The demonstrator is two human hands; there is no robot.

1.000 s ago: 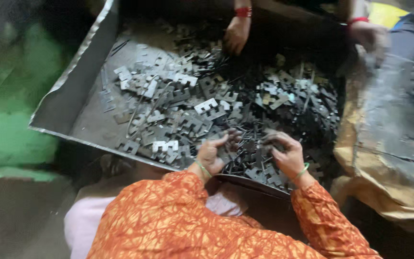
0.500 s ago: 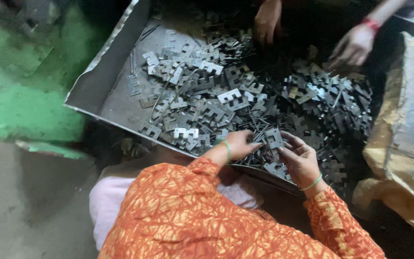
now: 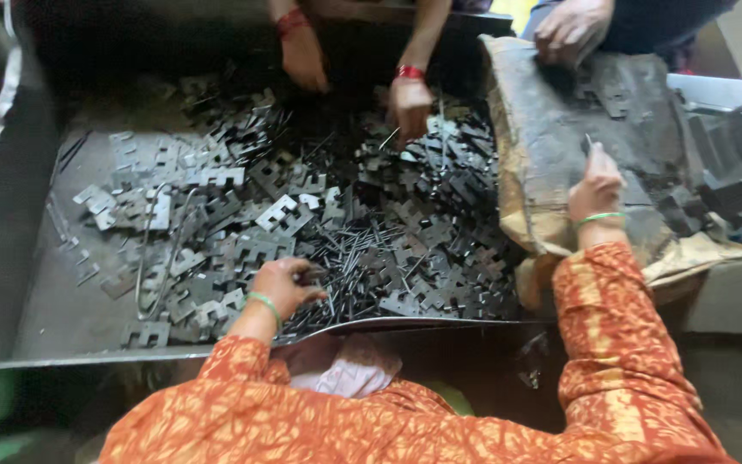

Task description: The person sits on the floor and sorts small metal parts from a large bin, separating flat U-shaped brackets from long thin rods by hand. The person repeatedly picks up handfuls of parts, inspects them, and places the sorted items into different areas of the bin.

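A few small stamped metal pieces [image 3: 315, 277] get pinched in the left hand [image 3: 285, 288]; a thin strip [image 3: 588, 144] is gripped by the right hand [image 3: 596, 185] over the greasy sack [image 3: 560, 129]. Most pieces are left unsorted in the tray [image 3: 53, 318].

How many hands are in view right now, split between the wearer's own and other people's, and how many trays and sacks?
Wearer's hands: 2, left hand on the metal pieces, right hand on the sack
Other people's hands: 3, at the far side
Metal tray: 1
Sack: 1
Total: 7
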